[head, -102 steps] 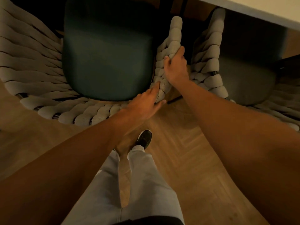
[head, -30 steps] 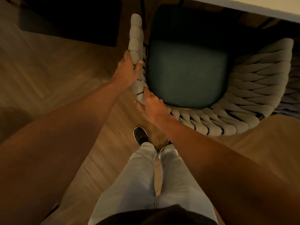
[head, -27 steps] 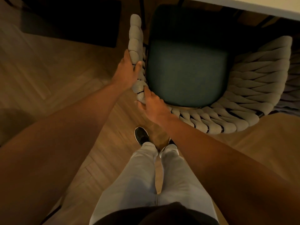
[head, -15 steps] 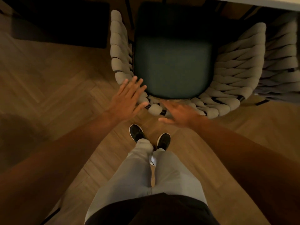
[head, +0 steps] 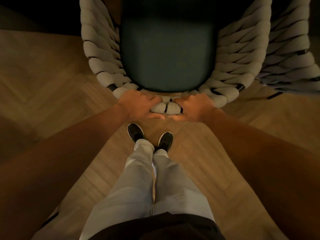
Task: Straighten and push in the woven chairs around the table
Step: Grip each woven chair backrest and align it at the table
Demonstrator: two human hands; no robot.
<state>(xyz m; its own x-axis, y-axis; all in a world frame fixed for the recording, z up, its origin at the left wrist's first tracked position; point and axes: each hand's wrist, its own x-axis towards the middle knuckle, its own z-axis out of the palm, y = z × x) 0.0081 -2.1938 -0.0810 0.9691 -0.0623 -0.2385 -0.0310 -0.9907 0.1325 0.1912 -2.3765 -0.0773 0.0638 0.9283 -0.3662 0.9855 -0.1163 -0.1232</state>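
Observation:
A woven chair [head: 239, 54] with thick grey rope arms and a dark teal seat cushion [head: 166, 54] stands straight in front of me, its curved back towards me. My left hand [head: 138, 104] and my right hand [head: 194, 107] both grip the top of the backrest [head: 166, 107], side by side at its middle, fingers curled over the weave. The table is out of view at the top.
A second woven chair [head: 292, 58] stands close on the right, almost touching the first. Herringbone wooden floor [head: 43, 94] spreads to the left and behind. My feet in black shoes [head: 136, 133] stand just behind the chair back.
My hands left the chair's left arm, hovered open behind the back, and now both grasp the middle of the backrest. I have stepped around so the chair sits squarely in front of me.

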